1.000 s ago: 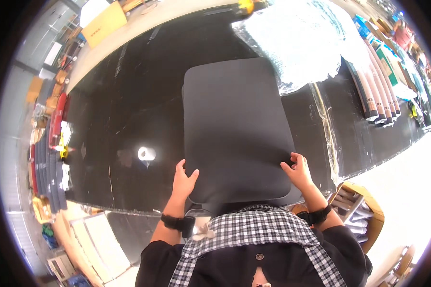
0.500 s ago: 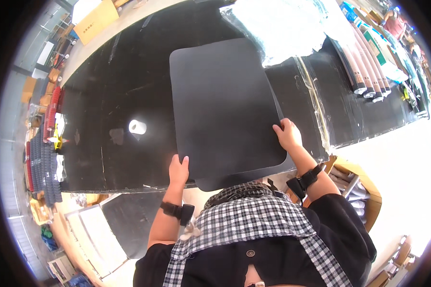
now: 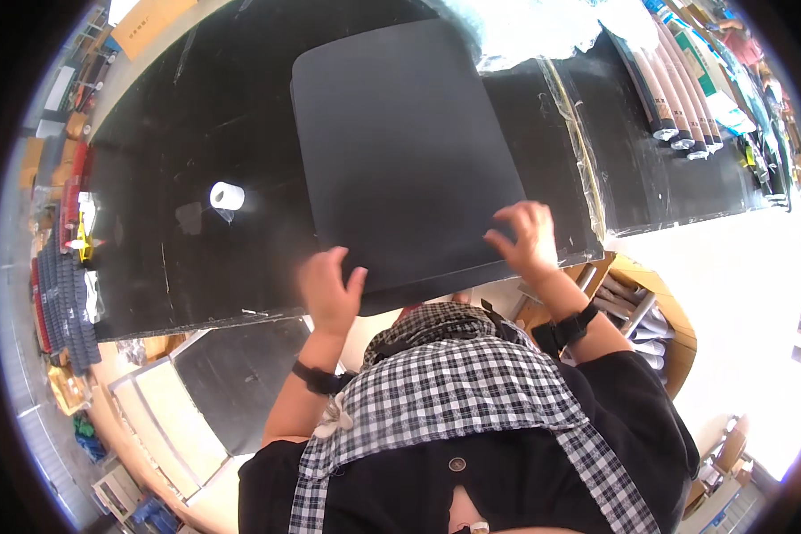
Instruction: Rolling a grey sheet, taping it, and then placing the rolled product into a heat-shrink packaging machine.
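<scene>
A bright room edged with stacked goods is largely filled by a broad black table (image 3: 231, 116), its surface glossy, scuffed and crossed by a creased, clear strip (image 3: 575, 133). At its near edge, dark grey sheets (image 3: 405, 142) are laid flat in front of the person. A smooth, matte face and rounded corners are shown on the roughly rectangular top sheet; a second layer is glimpsed along its left and near edges. The far right corner is met by crumpled, shiny clear plastic (image 3: 534, 36). Long pinkish-brown tubes (image 3: 651, 84) are lined up farther right. By the near corners, the left hand (image 3: 329, 289), blurred, and the right hand (image 3: 527, 240) are held open, fingers and thumbs parted, with nothing gripped; whether the sheets are touched cannot be told. A small white roll (image 3: 228, 196) is placed left of the sheets.
</scene>
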`<action>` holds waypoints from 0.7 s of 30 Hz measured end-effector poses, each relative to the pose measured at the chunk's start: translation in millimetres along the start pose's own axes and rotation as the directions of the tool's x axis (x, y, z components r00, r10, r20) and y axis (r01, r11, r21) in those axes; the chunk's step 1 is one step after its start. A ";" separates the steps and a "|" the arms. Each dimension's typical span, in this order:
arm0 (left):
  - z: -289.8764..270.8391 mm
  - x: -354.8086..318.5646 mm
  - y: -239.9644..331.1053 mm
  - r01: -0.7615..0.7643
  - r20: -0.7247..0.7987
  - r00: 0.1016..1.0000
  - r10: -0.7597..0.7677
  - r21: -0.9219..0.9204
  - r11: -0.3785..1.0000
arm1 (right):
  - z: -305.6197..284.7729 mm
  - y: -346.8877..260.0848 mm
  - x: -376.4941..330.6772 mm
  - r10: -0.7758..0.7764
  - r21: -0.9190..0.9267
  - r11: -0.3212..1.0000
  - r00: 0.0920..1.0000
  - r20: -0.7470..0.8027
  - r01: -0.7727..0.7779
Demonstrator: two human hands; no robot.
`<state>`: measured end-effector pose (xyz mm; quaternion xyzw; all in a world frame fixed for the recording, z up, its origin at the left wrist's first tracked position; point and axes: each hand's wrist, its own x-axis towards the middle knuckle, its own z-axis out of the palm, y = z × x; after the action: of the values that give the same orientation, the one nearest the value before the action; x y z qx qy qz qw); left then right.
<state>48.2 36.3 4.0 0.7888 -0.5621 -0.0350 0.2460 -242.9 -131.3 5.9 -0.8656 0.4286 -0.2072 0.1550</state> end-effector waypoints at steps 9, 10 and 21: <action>32.1 -18.0 14.9 -0.246 0.094 0.958 0.272 -0.224 0.943 | 37.0 -35.0 -15.3 -0.327 0.136 0.943 0.916 0.231 0.302; 34.4 -17.0 13.0 -0.244 0.095 0.958 0.270 -0.222 0.944 | 39.7 -34.7 -14.7 -0.293 0.130 0.954 0.928 0.229 0.269; 34.8 4.6 44.7 -0.490 0.177 0.857 0.485 -0.017 0.872 | 46.8 -64.6 6.1 -0.341 -0.061 0.928 0.903 0.261 0.368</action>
<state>-0.6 9.0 -6.4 0.6182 -0.7632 -0.0332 0.1850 -172.8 -94.2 -4.5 -0.9552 0.2519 -0.0997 0.1192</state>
